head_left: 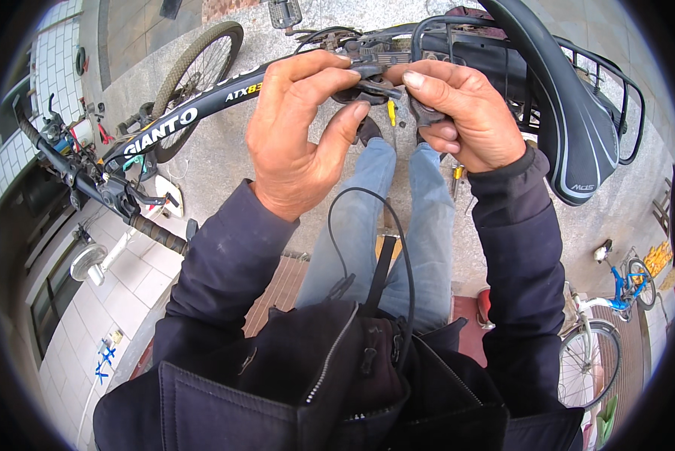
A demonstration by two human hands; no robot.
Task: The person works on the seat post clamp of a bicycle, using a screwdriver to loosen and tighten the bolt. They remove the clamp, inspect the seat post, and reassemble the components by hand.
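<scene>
Index and middle fingertips of my left hand (298, 132) rest on a small dark bicycle part (368, 87), with the thumb at its lower side. The part has rounded plates and a flat metal tongue pointing right. Between the thumb and fingers of my right hand (467, 110) is a dark grey curved piece (426, 114), partly covered by the fingers. The right index fingertip reaches the part at the left hand. Both hands are above the lower frame area of a black Giant bicycle (185, 115). How the two pieces connect is hidden.
The bicycle's saddle (562, 113) rises at the right, its handlebar (84, 175) at the left. A yellow-handled screwdriver (392, 113) and another yellow-handled tool (457, 172) lie on the concrete. A blue and white bicycle (613, 301) stands lower right. A black cable (396, 217) loops before me.
</scene>
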